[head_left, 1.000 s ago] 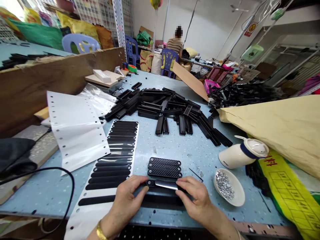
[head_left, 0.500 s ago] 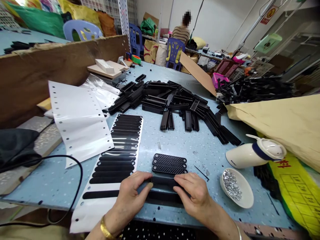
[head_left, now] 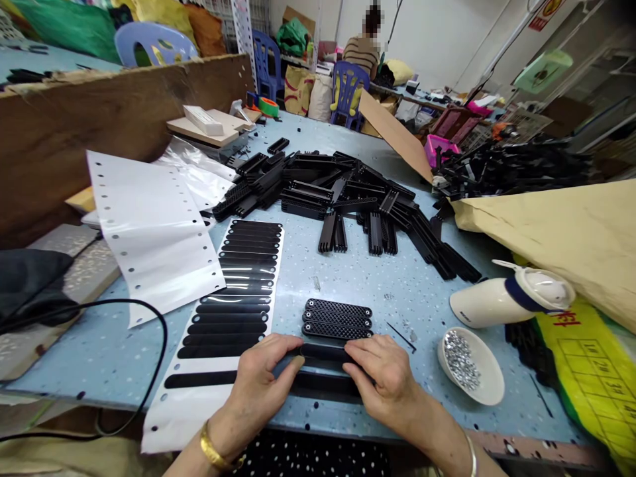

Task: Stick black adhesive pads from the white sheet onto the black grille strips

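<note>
Near the six o'clock edge of the desk [head_left: 298,265], the left hand [head_left: 265,374] and right hand [head_left: 381,372] pinch opposite ends of a black piece [head_left: 324,355], with textured bars [head_left: 338,319] (three, side by side) at twelve o'clock and a white bowl [head_left: 489,371] at three o'clock.

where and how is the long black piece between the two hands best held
Probably take the black piece by its two ends: left hand from the left, right hand from the right, thumbs on the near side, fingers on the far side. It is long, narrow and lies crosswise before the person, so an end grip should leave its middle bare.
</note>
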Demonstrator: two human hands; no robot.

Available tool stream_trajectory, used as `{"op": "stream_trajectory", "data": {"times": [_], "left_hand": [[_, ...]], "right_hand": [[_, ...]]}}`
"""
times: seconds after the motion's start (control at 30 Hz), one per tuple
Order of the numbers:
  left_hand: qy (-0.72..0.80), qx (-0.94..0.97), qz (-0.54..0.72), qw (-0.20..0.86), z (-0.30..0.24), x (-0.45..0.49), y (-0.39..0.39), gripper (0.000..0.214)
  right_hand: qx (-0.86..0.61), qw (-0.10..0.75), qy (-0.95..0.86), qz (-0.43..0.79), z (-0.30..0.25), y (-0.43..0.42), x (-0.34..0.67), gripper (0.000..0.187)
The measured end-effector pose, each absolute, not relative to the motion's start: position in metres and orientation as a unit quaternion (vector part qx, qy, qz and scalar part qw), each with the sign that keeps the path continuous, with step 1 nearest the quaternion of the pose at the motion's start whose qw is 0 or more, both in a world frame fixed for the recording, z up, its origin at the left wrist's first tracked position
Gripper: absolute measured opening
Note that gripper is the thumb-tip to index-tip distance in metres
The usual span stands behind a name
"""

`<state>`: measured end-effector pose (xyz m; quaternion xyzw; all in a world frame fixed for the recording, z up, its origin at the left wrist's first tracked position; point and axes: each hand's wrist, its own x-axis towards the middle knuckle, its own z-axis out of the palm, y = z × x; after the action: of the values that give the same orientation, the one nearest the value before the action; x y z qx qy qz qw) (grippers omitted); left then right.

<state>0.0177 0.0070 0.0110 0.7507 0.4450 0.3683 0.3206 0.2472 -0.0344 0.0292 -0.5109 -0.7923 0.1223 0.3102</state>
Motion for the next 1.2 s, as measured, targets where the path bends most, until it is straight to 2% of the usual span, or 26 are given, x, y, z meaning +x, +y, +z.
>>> {"op": "stream_trajectory", "data": {"times": [0.3,0.87,1.2], "left_hand": [[0.458,0.747,0.371,0.307,0.0074,0.0160,0.0050,0.023],[0.472,0.739,0.366,0.312,0.0057,0.0170,0.0053,0.020],[0.468,0.745,0.360,0.312,0.0081,0.0166,0.0055,0.020]], "right_hand": [[-0.516,0.296,-0.793,0.129,0.0305,-0.0339,0.2458,0.018],[-0.521,0.271,-0.799,0.129,0.0335,-0.0340,0.2484,0.021],[-0.513,0.292,-0.798,0.119,0.0328,-0.0339,0.2495,0.019]]}}
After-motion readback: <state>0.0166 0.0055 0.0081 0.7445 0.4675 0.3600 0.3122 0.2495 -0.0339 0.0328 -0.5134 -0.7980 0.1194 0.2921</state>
